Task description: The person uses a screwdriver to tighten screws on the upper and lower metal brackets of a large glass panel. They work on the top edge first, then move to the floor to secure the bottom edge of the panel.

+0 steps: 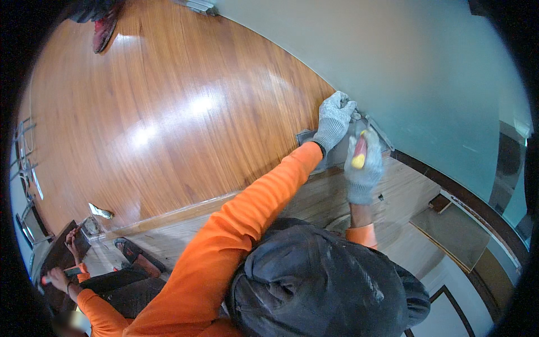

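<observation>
My left hand, in a grey knit glove, is bent over the corner where the glossy wood-grain floor meets the pale wall. Its fingers are curled in, and what they hold, if anything, is hidden. A flat grey piece shows beside that wrist. My right hand, gloved the same way and blurred, grips a tool with a red-and-yellow handle. The tool's working end cannot be made out. Close by, a narrow grey strip slants along the wall's foot.
A dark, stained cloth-covered shape blocks the lower middle. At lower left, another person in orange sleeves has a hand around a red-ended tool. Someone's red shoe stands at upper left. A flat panel lies at right.
</observation>
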A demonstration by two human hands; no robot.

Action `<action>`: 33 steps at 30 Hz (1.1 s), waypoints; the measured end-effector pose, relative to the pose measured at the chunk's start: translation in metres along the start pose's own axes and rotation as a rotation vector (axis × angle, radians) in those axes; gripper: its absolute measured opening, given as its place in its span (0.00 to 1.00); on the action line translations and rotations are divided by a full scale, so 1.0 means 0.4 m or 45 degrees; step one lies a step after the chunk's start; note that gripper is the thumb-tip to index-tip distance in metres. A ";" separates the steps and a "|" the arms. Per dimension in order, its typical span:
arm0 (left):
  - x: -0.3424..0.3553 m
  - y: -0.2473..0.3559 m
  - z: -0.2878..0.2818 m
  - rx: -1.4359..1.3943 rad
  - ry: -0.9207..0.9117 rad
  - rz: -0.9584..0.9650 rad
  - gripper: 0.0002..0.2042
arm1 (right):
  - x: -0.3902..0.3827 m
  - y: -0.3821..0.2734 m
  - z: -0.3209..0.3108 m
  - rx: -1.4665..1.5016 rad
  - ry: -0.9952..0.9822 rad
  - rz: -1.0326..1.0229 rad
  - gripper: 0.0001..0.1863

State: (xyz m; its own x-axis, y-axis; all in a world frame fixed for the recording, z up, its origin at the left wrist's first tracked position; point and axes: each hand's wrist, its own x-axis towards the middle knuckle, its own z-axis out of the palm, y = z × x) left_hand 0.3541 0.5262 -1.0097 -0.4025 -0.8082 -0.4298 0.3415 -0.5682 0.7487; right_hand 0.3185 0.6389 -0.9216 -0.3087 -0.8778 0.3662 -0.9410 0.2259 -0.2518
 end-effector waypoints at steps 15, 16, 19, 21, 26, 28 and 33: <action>0.005 0.003 -0.016 -0.233 -0.004 -0.200 0.05 | -0.092 0.066 -0.097 0.666 0.499 0.757 0.16; 0.008 0.001 -0.011 -0.145 -0.006 -0.167 0.06 | -0.098 0.079 -0.099 0.609 0.494 0.765 0.15; 0.005 0.002 0.001 -0.067 -0.034 -0.168 0.05 | -0.131 0.097 -0.112 0.496 0.499 0.808 0.14; 0.007 -0.003 -0.005 -0.091 0.031 -0.123 0.03 | -0.130 0.092 -0.104 0.566 0.507 0.814 0.14; 0.001 0.000 0.002 -0.145 0.096 -0.113 0.03 | -0.135 0.089 -0.112 0.563 0.459 0.874 0.16; -0.001 -0.006 0.011 -0.144 0.069 -0.132 0.03 | -0.144 0.090 -0.123 0.521 0.464 0.896 0.15; 0.006 0.001 -0.002 -0.132 0.064 -0.129 0.03 | -0.138 0.107 -0.111 0.593 0.456 0.905 0.14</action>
State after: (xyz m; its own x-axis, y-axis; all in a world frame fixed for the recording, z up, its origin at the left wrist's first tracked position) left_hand 0.3540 0.5240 -1.0110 -0.3970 -0.7514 -0.5271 0.3884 -0.6579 0.6453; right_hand 0.2892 0.7158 -0.9129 -0.8902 -0.3972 0.2233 -0.3871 0.4010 -0.8303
